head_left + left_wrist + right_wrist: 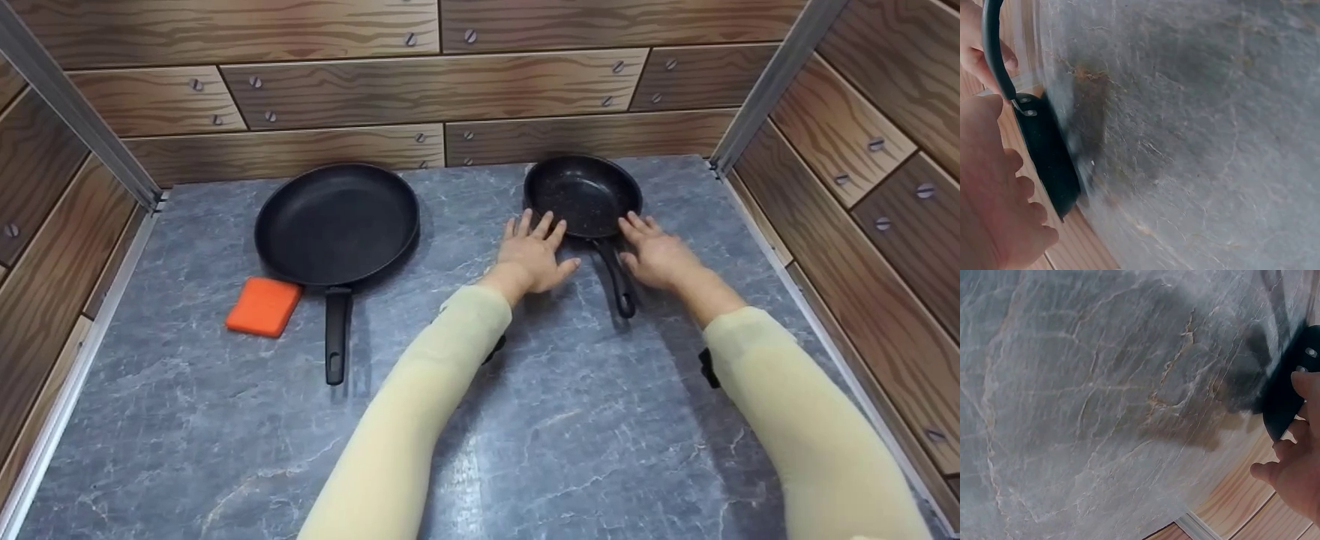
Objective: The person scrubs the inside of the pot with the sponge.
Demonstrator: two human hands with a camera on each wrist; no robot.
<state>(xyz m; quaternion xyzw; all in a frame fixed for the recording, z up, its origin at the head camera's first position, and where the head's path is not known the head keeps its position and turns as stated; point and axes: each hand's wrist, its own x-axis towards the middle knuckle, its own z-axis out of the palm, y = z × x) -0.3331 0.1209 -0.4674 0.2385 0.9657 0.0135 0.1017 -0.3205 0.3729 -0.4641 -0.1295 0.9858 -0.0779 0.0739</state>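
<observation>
A small black speckled frying pan [583, 191] sits at the back right, its curved handle [616, 277] toward me. My left hand [534, 255], fingers spread and straight, is at the pan's near left edge. On the other side my right hand [658, 255] has its fingertips right at the near right rim, the handle lying between both hands. In the left wrist view the small pan [1050, 152] shows its side and handle rivets beyond the left hand [999, 191]. The right wrist view has the right hand [1297, 455] overlapping the pan's side [1286, 394].
A larger black frying pan [337, 225] rests at the back left, handle toward me. An orange sponge [264, 306] lies by its near left edge. Wood-patterned walls [435, 90] enclose the grey marbled surface [187, 420] at the back and both sides.
</observation>
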